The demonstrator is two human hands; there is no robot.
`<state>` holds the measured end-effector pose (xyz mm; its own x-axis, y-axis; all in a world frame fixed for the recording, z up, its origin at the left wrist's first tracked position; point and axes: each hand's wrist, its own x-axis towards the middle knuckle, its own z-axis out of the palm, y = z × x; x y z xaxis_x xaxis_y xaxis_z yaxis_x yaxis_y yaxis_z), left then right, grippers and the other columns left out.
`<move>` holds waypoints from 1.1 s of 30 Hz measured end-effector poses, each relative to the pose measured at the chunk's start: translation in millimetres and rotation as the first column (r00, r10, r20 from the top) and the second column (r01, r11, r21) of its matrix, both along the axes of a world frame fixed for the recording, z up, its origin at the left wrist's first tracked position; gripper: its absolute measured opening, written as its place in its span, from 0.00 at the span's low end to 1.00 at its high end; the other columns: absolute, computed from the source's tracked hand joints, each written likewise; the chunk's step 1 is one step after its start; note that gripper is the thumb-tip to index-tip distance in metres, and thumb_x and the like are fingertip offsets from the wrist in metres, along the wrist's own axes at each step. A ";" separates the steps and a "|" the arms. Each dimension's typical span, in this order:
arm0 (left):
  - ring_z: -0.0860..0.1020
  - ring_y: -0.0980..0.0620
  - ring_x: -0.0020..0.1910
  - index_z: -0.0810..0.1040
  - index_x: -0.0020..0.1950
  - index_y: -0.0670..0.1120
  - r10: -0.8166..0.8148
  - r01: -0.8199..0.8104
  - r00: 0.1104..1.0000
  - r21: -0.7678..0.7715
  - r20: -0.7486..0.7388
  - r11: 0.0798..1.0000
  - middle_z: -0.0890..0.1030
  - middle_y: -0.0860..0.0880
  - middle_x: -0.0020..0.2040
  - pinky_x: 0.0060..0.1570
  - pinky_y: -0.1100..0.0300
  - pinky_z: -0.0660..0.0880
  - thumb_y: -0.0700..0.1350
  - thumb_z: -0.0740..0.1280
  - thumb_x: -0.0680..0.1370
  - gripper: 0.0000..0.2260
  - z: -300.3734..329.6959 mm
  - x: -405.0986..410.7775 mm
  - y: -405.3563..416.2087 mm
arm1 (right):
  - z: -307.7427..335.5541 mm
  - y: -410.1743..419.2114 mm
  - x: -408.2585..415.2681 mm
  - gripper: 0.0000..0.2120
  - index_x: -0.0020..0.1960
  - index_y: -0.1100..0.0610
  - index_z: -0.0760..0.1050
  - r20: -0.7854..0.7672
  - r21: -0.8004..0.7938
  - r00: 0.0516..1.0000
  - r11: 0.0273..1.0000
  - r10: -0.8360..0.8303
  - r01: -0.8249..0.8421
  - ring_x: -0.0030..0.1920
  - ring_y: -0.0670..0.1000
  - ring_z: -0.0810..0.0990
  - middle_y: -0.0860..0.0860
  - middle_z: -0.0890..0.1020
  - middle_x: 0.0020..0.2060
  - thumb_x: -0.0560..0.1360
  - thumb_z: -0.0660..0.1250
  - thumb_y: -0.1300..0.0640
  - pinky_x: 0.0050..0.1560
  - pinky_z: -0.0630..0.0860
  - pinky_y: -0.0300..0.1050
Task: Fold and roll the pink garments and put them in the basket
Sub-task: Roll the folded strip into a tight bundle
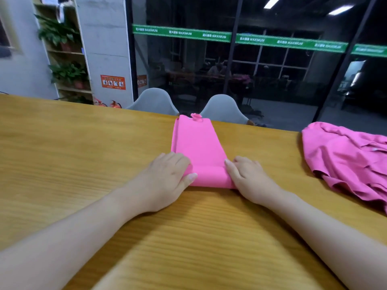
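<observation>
Rolling begins | our left hand [167,176] and right hand [249,176] grip garment [199,147] near end on surface [83,143] | next: roll evenly away | pile [345,155] waits

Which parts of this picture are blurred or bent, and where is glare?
Head view: wide-angle lens bends the table edge; near wood grain is smeared; folded pink garment and both hands stay fairly sharp; ceiling lights glare and the dark glass wall carries reflections.

Wooden table [83,155] bearing a folded pink garment [196,147], partly rolled at its near end, and a crumpled darker pink garment [345,160] at right.
</observation>
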<state>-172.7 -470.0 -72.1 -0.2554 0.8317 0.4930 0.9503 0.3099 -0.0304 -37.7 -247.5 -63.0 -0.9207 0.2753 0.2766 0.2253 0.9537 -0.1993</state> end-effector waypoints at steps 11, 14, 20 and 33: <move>0.71 0.54 0.46 0.72 0.48 0.45 -0.050 0.054 0.956 -0.004 0.289 0.999 0.75 0.52 0.45 0.52 0.54 0.67 0.64 0.48 0.80 0.25 6.1 0.1 2.5 | -12.5 -8.2 22.9 0.27 0.51 0.53 0.72 -0.098 0.254 0.993 0.966 0.064 -0.037 0.55 0.54 0.73 0.49 0.74 0.51 0.83 0.39 0.39 0.61 0.69 0.54; 0.71 0.51 0.53 0.72 0.59 0.47 0.018 -0.018 1.000 -0.024 0.021 1.000 0.74 0.52 0.54 0.55 0.58 0.64 0.66 0.49 0.79 0.26 3.3 7.7 -3.7 | -9.8 -4.2 15.6 0.26 0.44 0.51 0.68 -0.055 0.224 0.996 0.973 0.064 -0.050 0.52 0.53 0.73 0.47 0.72 0.45 0.83 0.38 0.38 0.59 0.68 0.54; 0.73 0.49 0.47 0.70 0.52 0.48 -0.005 0.012 0.994 -0.069 0.105 0.998 0.74 0.53 0.47 0.48 0.54 0.67 0.63 0.55 0.82 0.18 16.0 13.3 -10.8 | 1.2 -12.4 8.2 0.33 0.39 0.54 0.71 0.011 0.218 1.000 0.976 0.015 -0.017 0.45 0.54 0.76 0.49 0.76 0.37 0.82 0.35 0.38 0.57 0.69 0.57; 0.75 0.44 0.49 0.76 0.56 0.44 0.093 -0.107 0.965 -0.045 -0.244 0.993 0.76 0.47 0.49 0.51 0.50 0.72 0.61 0.48 0.81 0.25 -0.3 12.4 -13.0 | -11.4 -3.7 0.3 0.25 0.39 0.51 0.67 -0.165 -0.010 0.981 0.995 0.097 -0.100 0.45 0.51 0.71 0.48 0.71 0.40 0.85 0.43 0.39 0.55 0.70 0.57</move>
<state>-160.4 -483.0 -72.5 -0.2183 0.8367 0.5024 0.8770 0.3940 -0.2751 -37.4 -251.3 -74.4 -0.8860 0.1915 0.4222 0.0928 0.9655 -0.2432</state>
